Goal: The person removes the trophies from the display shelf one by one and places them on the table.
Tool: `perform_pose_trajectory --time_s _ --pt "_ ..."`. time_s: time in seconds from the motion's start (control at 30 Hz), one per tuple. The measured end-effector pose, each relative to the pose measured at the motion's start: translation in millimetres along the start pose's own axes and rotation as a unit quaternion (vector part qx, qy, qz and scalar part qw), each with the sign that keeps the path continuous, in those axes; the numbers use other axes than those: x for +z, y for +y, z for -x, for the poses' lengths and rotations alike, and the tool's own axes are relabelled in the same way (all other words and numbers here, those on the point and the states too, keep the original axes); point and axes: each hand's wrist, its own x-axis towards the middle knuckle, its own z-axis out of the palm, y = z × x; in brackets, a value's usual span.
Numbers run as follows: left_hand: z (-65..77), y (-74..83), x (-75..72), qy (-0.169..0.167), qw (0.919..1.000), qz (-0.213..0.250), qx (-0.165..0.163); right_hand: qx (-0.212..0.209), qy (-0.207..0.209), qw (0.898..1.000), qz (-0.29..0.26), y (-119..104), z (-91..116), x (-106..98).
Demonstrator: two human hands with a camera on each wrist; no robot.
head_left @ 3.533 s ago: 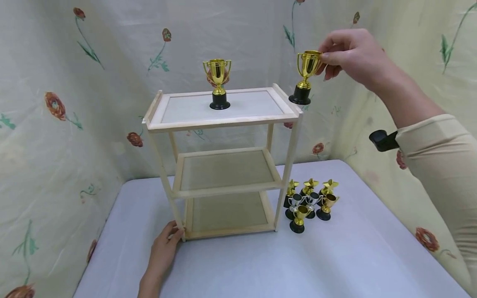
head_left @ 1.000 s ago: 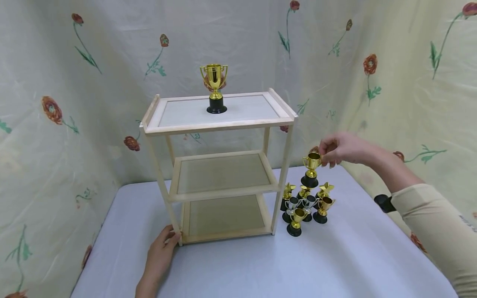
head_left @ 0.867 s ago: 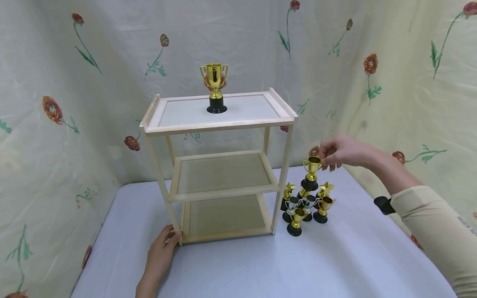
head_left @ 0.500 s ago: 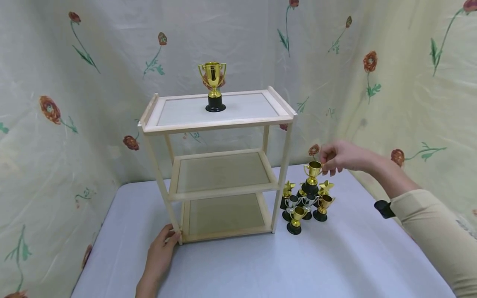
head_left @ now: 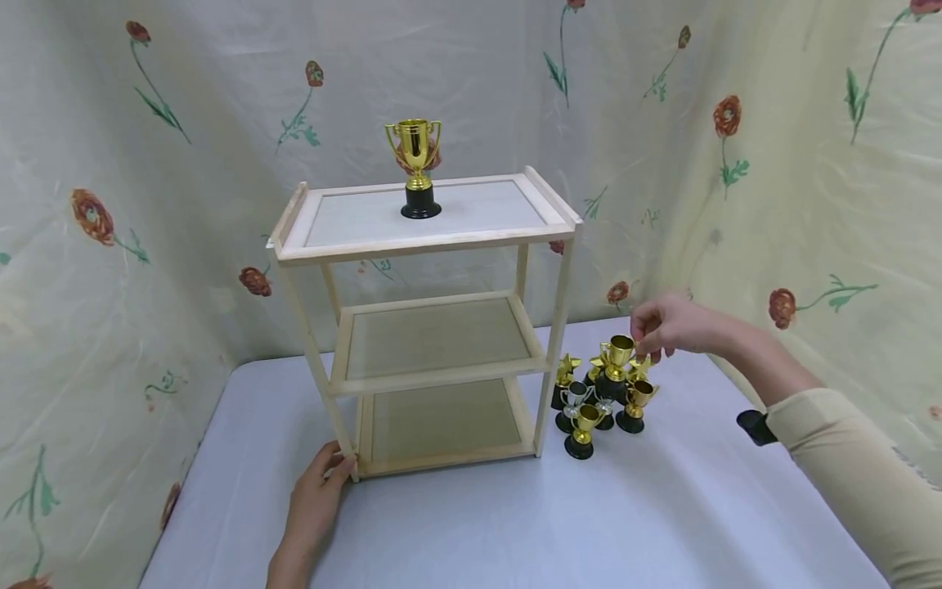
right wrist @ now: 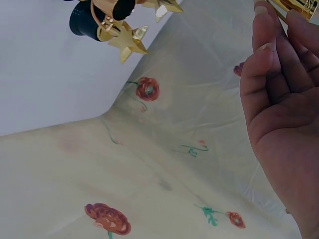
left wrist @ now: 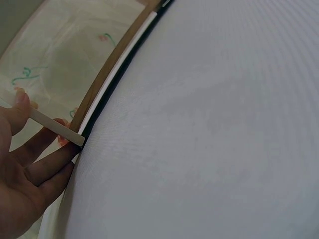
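My right hand [head_left: 680, 327] pinches a gold cup trophy [head_left: 619, 353] by its rim and handle, upright and just above a cluster of small trophies. In the right wrist view only part of the held trophy [right wrist: 299, 7] shows at the top edge. My left hand [head_left: 316, 495] holds the front left leg of a pale wooden three-tier shelf [head_left: 434, 379] near its foot. The left wrist view shows the thumb and fingers of that left hand [left wrist: 30, 174] around the leg [left wrist: 57, 128]. One gold cup trophy [head_left: 415, 155] stands on the top tier.
The cluster right of the shelf holds star-topped trophies [head_left: 567, 370], a silver cup [head_left: 576, 399], a small gold cup [head_left: 585, 429] and a bronze-gold cup [head_left: 637, 401]. All stand on the white tablecloth [head_left: 456, 532]. Flowered curtains [head_left: 184, 245] enclose the table's back and sides.
My right hand first moved the gold cup trophy down from beside the top tier to above the cluster, then lowered it further. My left hand stayed at the shelf leg.
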Motion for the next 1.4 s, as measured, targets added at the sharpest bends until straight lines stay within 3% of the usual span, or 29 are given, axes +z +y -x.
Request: perform_pose_trajectory --time_s 0.57,1.4 --pt "1.2 -2.0 -1.5 -0.009 0.9999 0.007 -0.004 0.033 -0.018 0.999 0.008 18 5 15" --pt "2.3 -0.4 -1.6 -0.011 0.9999 0.005 -0.007 0.03 -0.014 0.999 -0.007 39 9 20"
